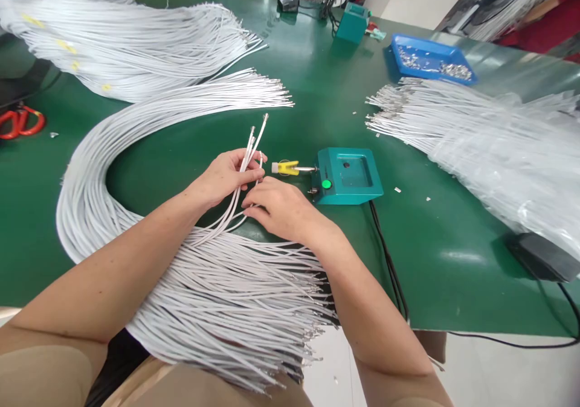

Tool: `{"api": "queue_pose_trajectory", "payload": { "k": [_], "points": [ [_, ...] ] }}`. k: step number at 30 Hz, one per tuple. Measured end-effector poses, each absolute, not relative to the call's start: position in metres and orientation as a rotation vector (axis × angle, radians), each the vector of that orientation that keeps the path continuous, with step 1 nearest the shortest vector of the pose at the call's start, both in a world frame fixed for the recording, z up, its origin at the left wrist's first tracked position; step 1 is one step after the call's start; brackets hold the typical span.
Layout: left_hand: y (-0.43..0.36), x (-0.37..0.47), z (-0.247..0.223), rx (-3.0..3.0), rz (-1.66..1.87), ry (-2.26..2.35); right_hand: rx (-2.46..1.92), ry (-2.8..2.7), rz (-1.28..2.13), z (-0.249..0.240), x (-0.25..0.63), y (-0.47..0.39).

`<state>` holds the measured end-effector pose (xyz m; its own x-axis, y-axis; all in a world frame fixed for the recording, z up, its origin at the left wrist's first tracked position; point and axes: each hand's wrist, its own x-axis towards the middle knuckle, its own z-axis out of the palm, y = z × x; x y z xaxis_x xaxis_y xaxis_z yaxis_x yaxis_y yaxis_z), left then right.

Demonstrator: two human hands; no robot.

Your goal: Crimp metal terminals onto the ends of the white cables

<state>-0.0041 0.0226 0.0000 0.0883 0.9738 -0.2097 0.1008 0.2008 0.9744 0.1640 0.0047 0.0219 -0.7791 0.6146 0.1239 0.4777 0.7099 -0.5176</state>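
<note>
Your left hand (233, 174) pinches a few white cables (251, 147) between thumb and fingers, their tips standing up past the knuckles towards twelve o'clock. Your right hand (283, 208), at four o'clock from it and just beside it, has its fingers bent in around a single strand (260, 162); whether they grip it, you cannot tell from here. The step in hand looks like separating or evening up this small group, and the next move seems to call for a steady left pinch and a light right touch so that the strands don't cross. The cables run down into a large bundle (212, 298) under your forearms, whose near ends fan out at five o'clock; it seems to bend round through nine o'clock to other ends near twelve. Just past your fingers, at three o'clock, a yellow nozzle (286, 167) points at you from a teal device (356, 174) with a green button (326, 184). Farther out, a plastic-covered bundle (507, 147) lies beyond it at three o'clock, a blue tray (435, 76) of small pieces at two, another bundle (136, 44) at eleven, and red-handled scissors (31, 122) between nine and ten.
</note>
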Motion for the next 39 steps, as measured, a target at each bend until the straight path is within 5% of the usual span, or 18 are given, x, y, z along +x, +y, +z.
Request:
{"api": "queue_pose_trajectory", "payload": {
  "k": [4, 9, 14, 18, 27, 35, 39],
  "points": [
    [0.022, -0.005, -0.001, 1.189, 0.951, 1.299, -1.026, -2.751, 0.617, 0.018, 0.154, -0.008],
    [0.019, -0.003, 0.001, 1.263, 0.925, 1.291, -1.057, -2.556, 1.278, 0.031, 0.166, -0.002],
    [0.012, 0.004, 0.006, 1.535, 0.799, 1.397, -1.390, -1.873, 1.134, 0.029, 0.183, 0.027],
    [0.007, 0.011, 0.008, 1.631, 0.720, 1.312, -1.245, -1.397, 1.213, 0.023, 0.186, 0.036],
    [0.009, 0.013, 0.004, 1.198, 1.025, 1.057, -1.007, -1.372, 1.422, 0.020, 0.176, 0.029],
    [0.009, 0.017, 0.011, 1.135, 0.999, 1.123, -1.176, -1.382, 1.016, 0.016, 0.185, 0.036],
    [0.008, 0.017, 0.010, 1.202, 1.029, 1.161, -1.222, -1.363, 1.248, 0.021, 0.181, 0.031]
  ]
}}
